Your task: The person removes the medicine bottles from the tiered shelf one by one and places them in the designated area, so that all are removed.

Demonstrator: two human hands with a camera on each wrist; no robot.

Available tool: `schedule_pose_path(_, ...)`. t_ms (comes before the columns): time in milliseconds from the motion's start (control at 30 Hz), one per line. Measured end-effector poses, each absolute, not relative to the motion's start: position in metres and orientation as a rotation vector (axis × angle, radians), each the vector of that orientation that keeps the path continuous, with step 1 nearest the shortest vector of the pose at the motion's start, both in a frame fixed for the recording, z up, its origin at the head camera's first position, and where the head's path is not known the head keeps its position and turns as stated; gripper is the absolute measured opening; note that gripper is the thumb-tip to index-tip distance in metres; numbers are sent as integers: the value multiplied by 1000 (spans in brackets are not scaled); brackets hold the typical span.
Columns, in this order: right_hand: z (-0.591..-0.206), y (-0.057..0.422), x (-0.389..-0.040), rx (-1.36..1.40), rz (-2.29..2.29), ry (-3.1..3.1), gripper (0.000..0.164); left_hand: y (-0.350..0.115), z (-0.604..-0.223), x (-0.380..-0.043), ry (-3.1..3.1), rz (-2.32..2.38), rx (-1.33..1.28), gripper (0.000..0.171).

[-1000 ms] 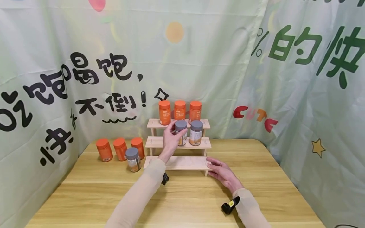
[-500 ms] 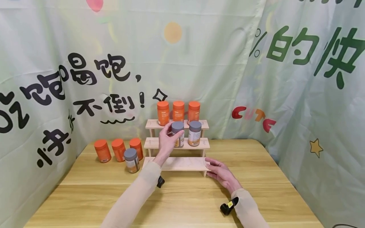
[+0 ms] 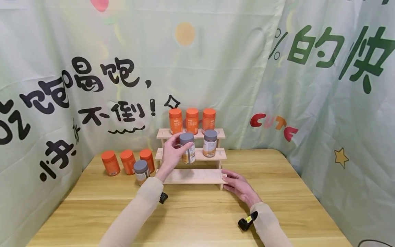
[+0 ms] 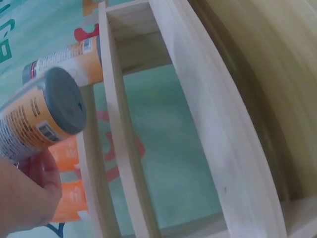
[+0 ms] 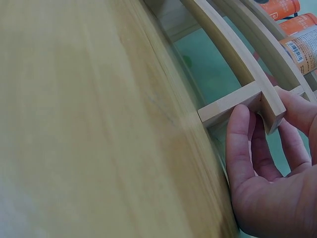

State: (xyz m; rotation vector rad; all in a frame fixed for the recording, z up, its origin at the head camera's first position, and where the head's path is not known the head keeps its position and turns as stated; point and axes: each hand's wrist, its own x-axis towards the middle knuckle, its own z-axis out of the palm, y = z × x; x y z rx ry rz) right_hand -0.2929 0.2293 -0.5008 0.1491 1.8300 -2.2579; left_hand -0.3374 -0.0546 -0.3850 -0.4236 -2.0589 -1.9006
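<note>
In the head view my left hand (image 3: pixel 172 152) grips a grey-lidded jar (image 3: pixel 189 156) by its side, in front of the middle tier of a three-step wooden shelf stand (image 3: pixel 194 175). Seen from the left wrist, the jar's bottom (image 4: pixel 65 100) faces the camera, clear of the shelf boards. Another grey-lidded jar (image 3: pixel 210 145) stands on the middle tier, to the right. My right hand (image 3: pixel 242 188) holds the right end of the lowest tier; the right wrist view shows fingers (image 5: pixel 240 144) under the board and the thumb over it.
Three orange jars (image 3: pixel 192 122) line the top tier. On the table (image 3: pixel 200 216), left of the stand, are three more orange jars (image 3: pixel 110 164) and a grey-lidded jar (image 3: pixel 141 170), partly behind my left sleeve. A printed curtain (image 3: pixel 216 68) hangs behind.
My left hand has drawn the gripped jar leftward and forward off the middle tier, away from the jar beside it. The right hand stays on the stand's end.
</note>
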Motion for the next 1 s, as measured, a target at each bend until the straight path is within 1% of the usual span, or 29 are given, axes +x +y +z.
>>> schedule_pose_path(200,-501,228,-292,154,-2257,1825,53,-66,-380,-335,-2088,-1888,-517,48)
schedule_pose_path(333,-501,229,-292,144,-2257,1814,52,-76,-377,-332,-2103,-1878,-535,48)
schedule_pose_path(600,-501,230,-293,139,-2259,1803,51,-97,-376,-328,-2092,-1900,-469,47)
schedule_pose_path(767,-500,230,-293,136,-2259,1801,50,-110,-377,-326,-2117,-1892,-426,51)
schedule_pose_path(1000,-499,230,-292,139,-2254,1805,50,-131,-376,-323,-2131,-1868,-457,51)
